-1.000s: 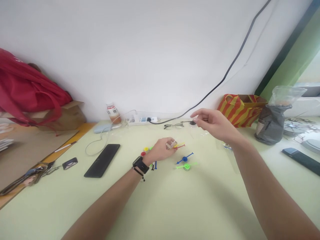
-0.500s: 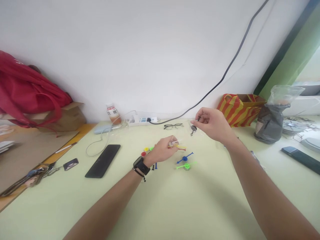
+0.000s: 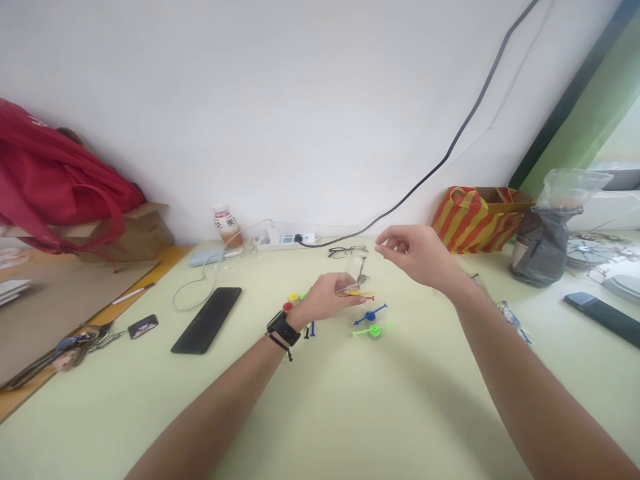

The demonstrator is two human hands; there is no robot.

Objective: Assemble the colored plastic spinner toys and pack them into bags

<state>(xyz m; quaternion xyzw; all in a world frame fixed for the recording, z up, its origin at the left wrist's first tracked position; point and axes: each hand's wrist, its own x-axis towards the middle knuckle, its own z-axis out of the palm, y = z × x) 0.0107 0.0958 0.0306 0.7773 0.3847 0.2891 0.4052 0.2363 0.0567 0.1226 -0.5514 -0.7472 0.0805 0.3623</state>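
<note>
While the left hand holds clear plastic, the bottle reads "炭".

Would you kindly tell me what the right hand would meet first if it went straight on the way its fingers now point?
The right hand points toward the eyeglasses, probably the first thing in its line, but it seems raised, so it might pass over them; depth is unclear.
</note>
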